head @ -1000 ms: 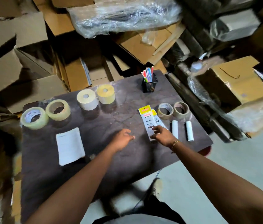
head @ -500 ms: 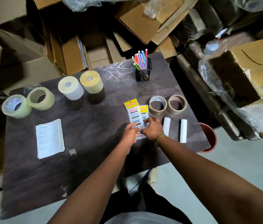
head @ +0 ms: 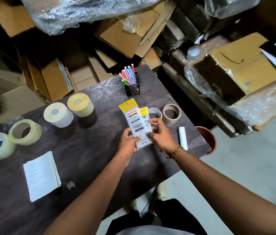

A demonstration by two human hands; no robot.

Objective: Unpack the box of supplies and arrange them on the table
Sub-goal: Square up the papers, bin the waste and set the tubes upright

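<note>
While both the left hand (head: 129, 141) and right hand (head: 161, 135) pinch packets (head: 136, 123) — table (head: 86, 150) bare leftward; roll (head: 183, 138) near edge.

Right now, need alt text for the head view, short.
Seen from above, a person's left hand and right hand together hold two yellow-topped flat packets over a dark table. Around them sit tape rolls, two paper rolls, a pen holder, a white tube and a paper pad; cardboard boxes crowd behind.

The single head view looks steeply down from above onto the table (head: 83, 155), fairly near, arms entering from the bottom of the frame.
</note>
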